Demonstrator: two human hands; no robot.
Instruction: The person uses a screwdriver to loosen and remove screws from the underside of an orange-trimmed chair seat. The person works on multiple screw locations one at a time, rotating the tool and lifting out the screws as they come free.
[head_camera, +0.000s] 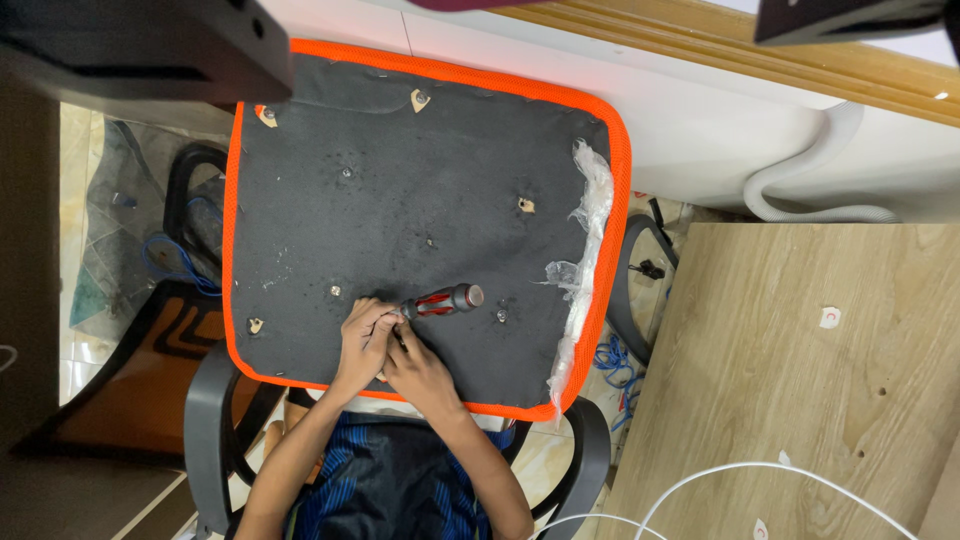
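Observation:
An upturned chair seat (420, 190) lies in front of me, its underside covered in black fabric with an orange mesh border and several screw holes. A screwdriver (448, 300) with a red, black and grey handle rests low over the seat, handle pointing right. My left hand (362, 335) pinches around the shaft tip, against the fabric. My right hand (420, 368) lies close beside it, fingers at the front of the handle. A small screw (500, 316) sits loose just right of the handle. The tip itself is hidden by my fingers.
Crumpled clear plastic wrap (590, 230) clings to the seat's right edge. A light wooden board (800, 380) lies to the right with a white cable (720, 478) across it. A white hose (800, 195), blue wires (610, 355) and black chair arms (208, 400) surround the seat.

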